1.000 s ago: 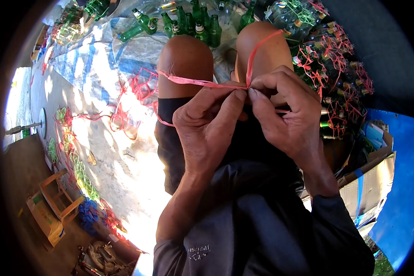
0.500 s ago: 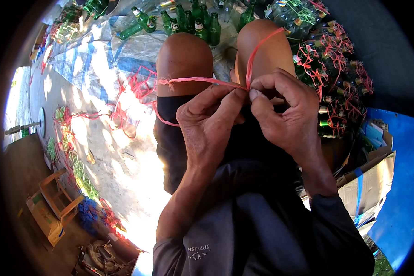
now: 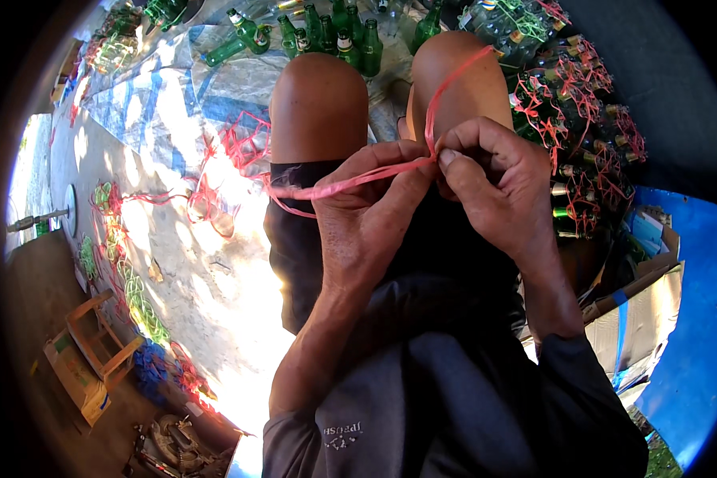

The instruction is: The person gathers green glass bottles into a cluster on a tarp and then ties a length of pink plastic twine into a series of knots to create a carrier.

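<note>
A pink plastic string (image 3: 350, 186) runs between my hands, over my lap. My left hand (image 3: 372, 195) pinches it near a small knot, thumb and fingers pressed together. My right hand (image 3: 494, 175) grips the string at the same spot with thumb and forefinger, almost touching the left fingertips. One strand rises from the fingers across my right knee; another end trails left over the left thigh. Farther left, a tangle of pink netting (image 3: 243, 143) joins loose strands. The knot itself is partly hidden by my fingertips.
Green glass bottles (image 3: 327, 33) stand beyond my knees on a plastic sheet (image 3: 163, 88). Bottles wrapped in pink netting (image 3: 570, 99) are piled at the right, beside a cardboard box (image 3: 641, 319) and a blue panel (image 3: 693, 319). A wooden chair (image 3: 99, 338) is at lower left.
The string's left end has dropped from across the left knee to over the left wrist and thigh. My left hand has turned slightly, and both hands stay close together.
</note>
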Motion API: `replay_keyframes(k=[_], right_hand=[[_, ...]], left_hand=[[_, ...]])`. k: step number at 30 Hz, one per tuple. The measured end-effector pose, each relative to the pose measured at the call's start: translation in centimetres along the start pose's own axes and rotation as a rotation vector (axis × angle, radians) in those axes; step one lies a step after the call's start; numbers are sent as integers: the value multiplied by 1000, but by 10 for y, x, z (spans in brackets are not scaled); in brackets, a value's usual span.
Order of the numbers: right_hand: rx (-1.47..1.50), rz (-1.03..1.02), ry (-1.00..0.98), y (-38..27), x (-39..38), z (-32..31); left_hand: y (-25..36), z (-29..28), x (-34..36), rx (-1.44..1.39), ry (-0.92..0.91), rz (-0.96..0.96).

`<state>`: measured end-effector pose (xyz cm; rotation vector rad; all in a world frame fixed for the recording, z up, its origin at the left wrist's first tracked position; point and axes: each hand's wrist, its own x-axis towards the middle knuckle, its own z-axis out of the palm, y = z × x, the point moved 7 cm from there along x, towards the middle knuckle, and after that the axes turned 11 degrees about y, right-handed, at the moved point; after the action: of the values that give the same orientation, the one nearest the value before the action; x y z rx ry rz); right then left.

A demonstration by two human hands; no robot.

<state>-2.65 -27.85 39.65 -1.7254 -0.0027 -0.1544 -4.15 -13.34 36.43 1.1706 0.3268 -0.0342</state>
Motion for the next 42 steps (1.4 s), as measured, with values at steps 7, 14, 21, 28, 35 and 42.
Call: replay_keyframes(k=[7,14,21,28,35,42], right_hand=[[56,109,-36,10,0,0],[-101,-236,95,-25,-1,-9],[-285,-402,-105,-32,3,13],[223,30,46,1,6,-4],[684,265,1,20,9,-14],[183,-151,113,-11,4,-9]], left_hand=[[5,-4,-4,51,12,81],[6,-5,-2,238,26,288],[24,3,-9,426,23,684],[32,5,-13,445,12,642],[28,2,-14,483,25,542],[25,4,-14,504,16,589]])
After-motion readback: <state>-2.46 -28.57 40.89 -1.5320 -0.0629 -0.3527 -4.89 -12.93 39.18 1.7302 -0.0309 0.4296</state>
